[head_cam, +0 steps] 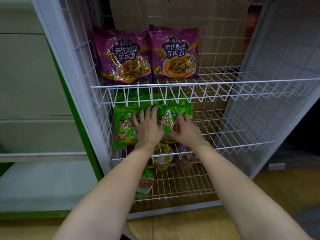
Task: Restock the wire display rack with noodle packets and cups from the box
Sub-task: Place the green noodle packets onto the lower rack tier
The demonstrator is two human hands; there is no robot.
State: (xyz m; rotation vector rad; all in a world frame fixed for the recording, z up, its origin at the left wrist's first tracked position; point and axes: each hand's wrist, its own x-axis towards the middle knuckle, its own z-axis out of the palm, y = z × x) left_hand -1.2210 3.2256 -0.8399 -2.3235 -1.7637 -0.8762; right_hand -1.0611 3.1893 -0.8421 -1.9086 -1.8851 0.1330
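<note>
The white wire rack (216, 82) stands in front of me. Two purple noodle packets (145, 54) lean side by side on its upper shelf. On the middle shelf lie green noodle packets (124, 129). My left hand (147, 127) presses flat on them with fingers spread. My right hand (185, 130) holds the lower right edge of the right green packet (176, 113), thumb under it. Noodle cups sit on the bottom shelf: a yellow one (161, 158), a purple one (186, 158) and a green one (144, 183). The box is out of view.
The right halves of all three shelves (225, 122) hold nothing. A pale counter with a green edge (52, 118) stands to the left. A dark gap (303, 135) opens to the right of the rack. Wooden floor (268, 196) lies below.
</note>
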